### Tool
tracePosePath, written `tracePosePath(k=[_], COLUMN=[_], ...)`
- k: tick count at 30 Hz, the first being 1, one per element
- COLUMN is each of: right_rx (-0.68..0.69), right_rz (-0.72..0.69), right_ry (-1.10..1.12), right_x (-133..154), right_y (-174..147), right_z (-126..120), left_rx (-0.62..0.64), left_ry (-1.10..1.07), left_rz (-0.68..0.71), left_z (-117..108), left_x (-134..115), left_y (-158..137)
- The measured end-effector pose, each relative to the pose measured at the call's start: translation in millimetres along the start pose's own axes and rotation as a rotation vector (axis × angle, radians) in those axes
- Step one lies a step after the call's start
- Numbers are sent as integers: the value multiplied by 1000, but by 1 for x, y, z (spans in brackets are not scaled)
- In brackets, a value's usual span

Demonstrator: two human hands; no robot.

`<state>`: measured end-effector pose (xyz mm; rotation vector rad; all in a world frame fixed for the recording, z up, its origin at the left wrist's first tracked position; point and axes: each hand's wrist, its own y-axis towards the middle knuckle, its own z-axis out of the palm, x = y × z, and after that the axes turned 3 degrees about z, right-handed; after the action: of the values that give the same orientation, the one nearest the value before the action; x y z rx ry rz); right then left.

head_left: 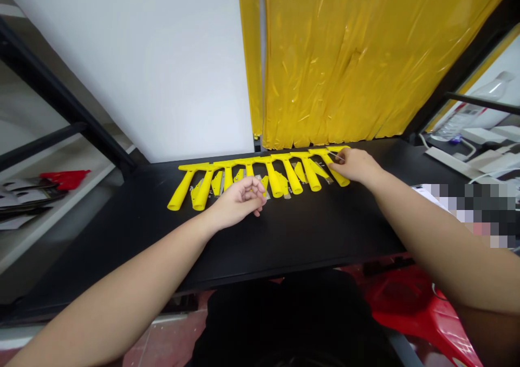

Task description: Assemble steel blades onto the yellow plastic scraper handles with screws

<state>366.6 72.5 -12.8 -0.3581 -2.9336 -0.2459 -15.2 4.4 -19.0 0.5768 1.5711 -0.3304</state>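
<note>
A row of several yellow T-shaped plastic handles (203,191) lies on the black tabletop, crossbars away from me and hollow round ends toward me. Small yellow plates with metal blade-like edges (281,183) lie between the handles. My left hand (244,198) hovers in front of the row's middle, its fingers loosely curled in with nothing visible in them. At the row's right end, my right hand (354,165) pinches a thin, light-coloured rod (335,156) over the crossbar of the last handle (340,178). The fingers partly hide the rod's near end.
Behind the table stand a white panel (162,64) and a yellow plastic curtain (349,58). A clear bottle (473,107), white boxes and cables are at the right. Shelves with packets and a red item (67,179) stand left. A red stool (418,302) is below the table's right side.
</note>
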Motion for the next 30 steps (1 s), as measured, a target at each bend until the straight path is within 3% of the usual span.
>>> tracePosePath(k=[3, 6, 12, 18, 25, 30], right_rx=[0, 98, 149, 100, 45, 28], right_rz=[-74, -129, -154, -130, -119, -131], right_ry=[40, 56, 8, -23, 18, 49], right_x=[13, 36, 70, 75, 74, 69], right_y=[7, 11, -3, -15, -13, -12], right_z=[-18, -27, -9, 5, 12, 16], left_rx=[10, 13, 22, 78, 34, 37], left_ry=[13, 32, 117, 254, 665, 774], left_rz=[-3, -11, -11, 26, 291, 353], left_z=[0, 0, -3, -1, -7, -17], left_x=[-1, -3, -3, -3, -9, -11], left_y=[0, -2, -4, -5, -4, -1])
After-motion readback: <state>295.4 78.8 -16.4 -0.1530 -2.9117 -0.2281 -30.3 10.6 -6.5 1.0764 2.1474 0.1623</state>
